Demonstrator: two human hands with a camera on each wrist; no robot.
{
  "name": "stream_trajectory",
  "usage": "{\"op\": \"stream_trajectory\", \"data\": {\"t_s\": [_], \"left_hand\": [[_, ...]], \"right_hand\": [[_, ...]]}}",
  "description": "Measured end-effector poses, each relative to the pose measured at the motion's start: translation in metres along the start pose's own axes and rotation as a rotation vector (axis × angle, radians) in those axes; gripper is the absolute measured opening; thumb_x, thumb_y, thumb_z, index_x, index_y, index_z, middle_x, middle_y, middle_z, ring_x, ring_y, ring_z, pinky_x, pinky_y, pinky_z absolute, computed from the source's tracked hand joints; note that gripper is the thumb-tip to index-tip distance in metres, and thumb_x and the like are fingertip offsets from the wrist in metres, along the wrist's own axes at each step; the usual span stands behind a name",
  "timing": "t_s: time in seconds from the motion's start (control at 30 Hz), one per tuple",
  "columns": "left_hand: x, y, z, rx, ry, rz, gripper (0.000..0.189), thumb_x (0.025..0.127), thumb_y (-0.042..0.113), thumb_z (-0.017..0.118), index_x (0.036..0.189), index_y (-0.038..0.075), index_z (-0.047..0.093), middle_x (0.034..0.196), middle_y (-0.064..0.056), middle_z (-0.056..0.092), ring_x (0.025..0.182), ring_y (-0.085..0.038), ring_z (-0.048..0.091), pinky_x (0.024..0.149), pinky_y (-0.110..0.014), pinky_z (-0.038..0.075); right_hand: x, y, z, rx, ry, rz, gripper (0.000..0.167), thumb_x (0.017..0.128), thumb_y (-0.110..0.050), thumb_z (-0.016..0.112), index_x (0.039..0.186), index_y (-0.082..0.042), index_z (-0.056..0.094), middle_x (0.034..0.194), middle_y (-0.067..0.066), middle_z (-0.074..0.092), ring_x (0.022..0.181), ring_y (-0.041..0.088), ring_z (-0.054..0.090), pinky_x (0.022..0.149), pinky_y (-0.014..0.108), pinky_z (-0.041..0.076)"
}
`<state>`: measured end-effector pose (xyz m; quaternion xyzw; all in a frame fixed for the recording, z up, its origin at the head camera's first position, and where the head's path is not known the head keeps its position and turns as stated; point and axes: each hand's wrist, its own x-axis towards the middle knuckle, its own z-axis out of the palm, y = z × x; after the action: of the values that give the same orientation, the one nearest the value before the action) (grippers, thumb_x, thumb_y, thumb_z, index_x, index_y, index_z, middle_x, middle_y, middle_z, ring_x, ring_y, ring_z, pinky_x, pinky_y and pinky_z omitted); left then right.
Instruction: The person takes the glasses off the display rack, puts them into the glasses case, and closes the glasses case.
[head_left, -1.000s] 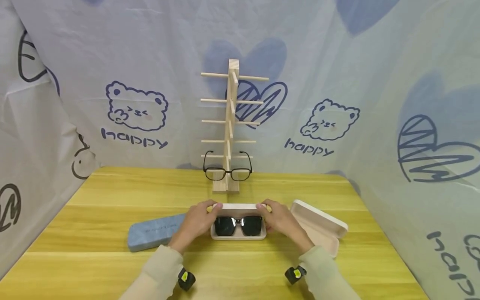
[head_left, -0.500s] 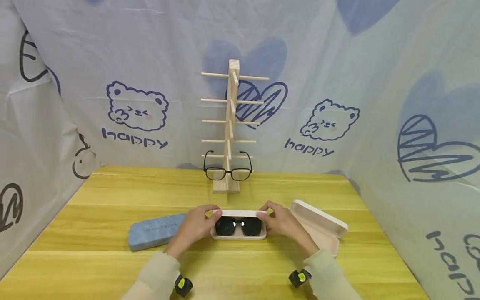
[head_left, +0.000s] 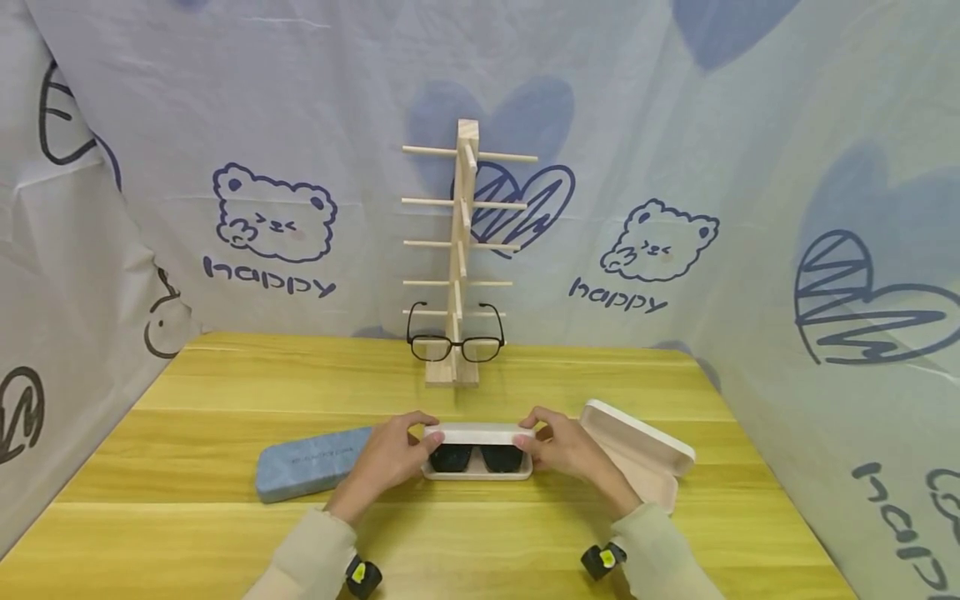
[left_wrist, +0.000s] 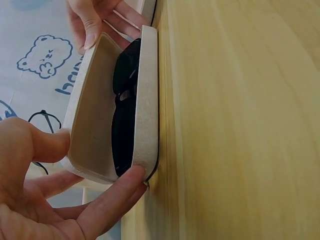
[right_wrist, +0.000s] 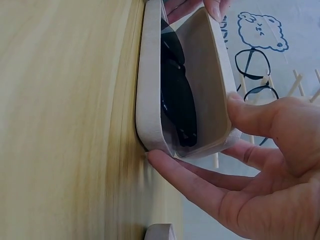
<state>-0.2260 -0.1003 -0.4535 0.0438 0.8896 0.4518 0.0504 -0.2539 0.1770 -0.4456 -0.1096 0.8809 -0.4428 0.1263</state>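
A pale glasses case (head_left: 480, 435) sits on the table in front of the wooden rack, its lid tilted partway down over dark sunglasses (head_left: 502, 458) lying inside. My left hand (head_left: 392, 454) grips the case's left end, thumb on the lid's front edge and fingers behind and below, as the left wrist view shows. At the right end my right hand (head_left: 567, 450) holds it the same way. In the right wrist view a thumb presses the lid edge (right_wrist: 225, 75) while the index fingertip touches the base's lower corner. The lid hides the upper part of the lenses.
A closed blue glasses case (head_left: 311, 464) lies left of my left hand. To the right stands another pale case (head_left: 645, 446), open. Behind, a wooden rack (head_left: 462, 250) with several pegs bears black-framed glasses (head_left: 480, 350) low down. A printed cloth (head_left: 360, 167) hangs round the table (head_left: 225, 542).
The lid has swung forward and down, covering more of the sunglasses. Both hands have stayed at the case's ends and turned with the lid; the wrists have moved slightly outward.
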Motion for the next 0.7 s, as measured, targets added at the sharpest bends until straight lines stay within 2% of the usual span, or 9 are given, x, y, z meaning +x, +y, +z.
{"op": "stream_trajectory", "data": {"t_s": [0.27,0.53,0.7], "left_hand": [[-0.0005,-0.0025,0.0003,-0.003,0.009,0.026,0.034,0.101,0.028,0.067,0.132,0.013,0.069,0.090,-0.011,0.079,0.061,-0.018,0.069,0.059,-0.030,0.052],[-0.0027,-0.0038,0.0013,0.007,0.012,0.033,0.032,0.100,0.027,0.069,0.129,0.015,0.070,0.097,-0.010,0.078,0.073,-0.013,0.070,0.062,-0.032,0.054],[-0.0046,-0.0033,0.0005,0.024,0.016,0.038,0.031,0.098,0.026,0.072,0.127,0.015,0.071,0.097,-0.008,0.077,0.078,-0.015,0.070,0.066,-0.035,0.057]], "right_hand": [[-0.0015,0.0008,-0.0006,-0.013,-0.001,-0.030,0.018,0.100,-0.018,0.070,0.107,-0.003,0.063,0.107,0.024,0.069,0.080,0.024,0.074,0.073,0.039,0.066],[-0.0016,0.0040,-0.0018,-0.033,-0.011,-0.070,0.022,0.098,-0.021,0.073,0.104,-0.003,0.062,0.112,0.024,0.069,0.083,0.022,0.071,0.072,0.035,0.065],[-0.0022,0.0051,-0.0021,-0.121,0.016,-0.078,0.025,0.095,-0.026,0.077,0.105,-0.007,0.064,0.111,0.020,0.071,0.091,0.023,0.070,0.073,0.034,0.062]]}}
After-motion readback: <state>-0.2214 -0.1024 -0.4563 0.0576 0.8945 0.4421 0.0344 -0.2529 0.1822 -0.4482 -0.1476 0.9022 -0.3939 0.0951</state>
